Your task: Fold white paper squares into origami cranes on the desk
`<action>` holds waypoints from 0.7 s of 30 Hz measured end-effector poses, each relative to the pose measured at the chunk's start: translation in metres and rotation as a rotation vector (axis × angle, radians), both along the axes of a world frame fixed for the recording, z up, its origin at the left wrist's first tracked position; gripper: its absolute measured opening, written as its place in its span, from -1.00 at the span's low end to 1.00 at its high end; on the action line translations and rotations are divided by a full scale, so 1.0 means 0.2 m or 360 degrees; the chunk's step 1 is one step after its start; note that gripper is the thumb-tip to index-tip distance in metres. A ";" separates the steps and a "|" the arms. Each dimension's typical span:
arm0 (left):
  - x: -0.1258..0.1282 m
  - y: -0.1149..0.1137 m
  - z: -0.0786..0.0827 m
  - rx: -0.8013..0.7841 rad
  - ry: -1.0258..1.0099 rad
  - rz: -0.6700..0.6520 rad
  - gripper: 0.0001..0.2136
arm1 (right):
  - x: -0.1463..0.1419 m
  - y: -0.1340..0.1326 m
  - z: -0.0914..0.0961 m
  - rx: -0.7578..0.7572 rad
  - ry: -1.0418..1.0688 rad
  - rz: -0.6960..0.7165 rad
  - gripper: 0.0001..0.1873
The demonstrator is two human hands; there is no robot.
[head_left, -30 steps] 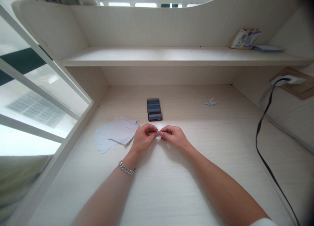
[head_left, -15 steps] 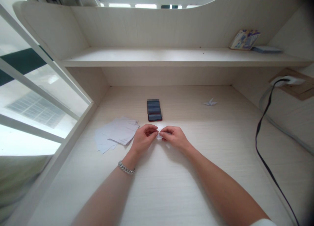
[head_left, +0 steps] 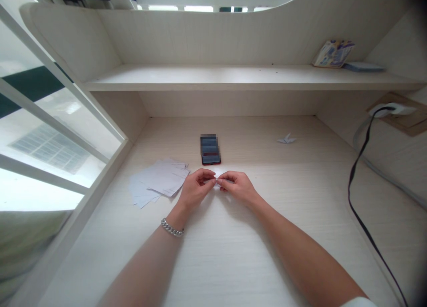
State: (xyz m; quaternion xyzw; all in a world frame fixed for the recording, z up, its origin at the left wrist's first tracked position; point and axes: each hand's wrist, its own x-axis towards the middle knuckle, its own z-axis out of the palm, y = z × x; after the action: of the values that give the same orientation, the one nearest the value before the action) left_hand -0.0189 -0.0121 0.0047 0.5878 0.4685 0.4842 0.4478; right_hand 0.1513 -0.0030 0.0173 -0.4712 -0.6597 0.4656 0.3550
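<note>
Over the middle of the desk, my left hand [head_left: 197,185] and my right hand [head_left: 237,185] meet fingertip to fingertip. Both pinch a small piece of white paper [head_left: 217,185], mostly hidden by the fingers, so its folds cannot be made out. Just left of my left hand lies a loose pile of white paper sheets [head_left: 163,178]. A dark phone [head_left: 210,149] with a blurred screen rests beyond my hands. Farther back on the right sits a folded white paper crane [head_left: 286,139].
A shelf [head_left: 207,74] spans the back, holding a colourful box [head_left: 333,53] and a flat bluish item [head_left: 363,67] at its right. A black cable [head_left: 353,178] runs from the wall socket [head_left: 403,111] down the right side. White bars [head_left: 50,120] border the left.
My fingertips have shifted very slightly at the small paper, and a little less of it shows between them. The other things stay in place.
</note>
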 end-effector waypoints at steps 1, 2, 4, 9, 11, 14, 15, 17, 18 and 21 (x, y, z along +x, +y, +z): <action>0.00 0.00 0.00 -0.0001 -0.0002 -0.0004 -0.83 | 0.00 0.00 0.00 0.0017 -0.0009 0.0004 -0.84; 0.00 0.00 0.00 0.0000 -0.0005 -0.0003 -0.83 | 0.00 0.00 0.00 0.0032 -0.0021 0.0011 -0.84; 0.01 0.00 0.00 0.0010 -0.0012 0.0009 -0.84 | 0.00 0.00 0.00 0.0059 -0.0059 0.0032 -0.83; 0.02 -0.01 0.01 0.0053 0.0023 0.0014 -0.88 | 0.00 0.00 0.00 0.0152 -0.0191 0.0011 -0.82; 0.02 -0.01 0.01 0.0066 0.0042 0.0006 -0.90 | 0.00 0.00 0.00 0.0170 -0.0211 -0.0042 -0.83; 0.02 -0.01 0.02 0.0082 0.0069 -0.0010 -0.92 | 0.00 0.00 0.00 0.0173 -0.0215 -0.0068 -0.86; 0.02 -0.01 0.02 0.0086 0.0084 -0.0016 -0.92 | 0.00 0.00 0.00 0.0180 -0.0234 -0.0057 -0.86; 0.02 -0.01 0.02 0.0094 0.0116 -0.0024 -0.92 | 0.01 0.00 0.00 0.0196 -0.0288 -0.0019 -0.86; 0.02 -0.01 0.01 0.0097 0.0127 -0.0021 -0.92 | 0.01 0.00 0.00 0.0197 -0.0303 -0.0002 -0.86; 0.02 -0.01 0.01 0.0083 0.0118 -0.0009 -0.92 | 0.02 0.01 -0.01 0.0139 -0.0270 0.0073 -0.82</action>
State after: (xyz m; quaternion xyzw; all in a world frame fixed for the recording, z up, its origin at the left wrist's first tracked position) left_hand -0.0157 -0.0134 0.0061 0.6182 0.4703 0.4729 0.4160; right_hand 0.1560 -0.0008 0.0146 -0.4777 -0.7177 0.4028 0.3074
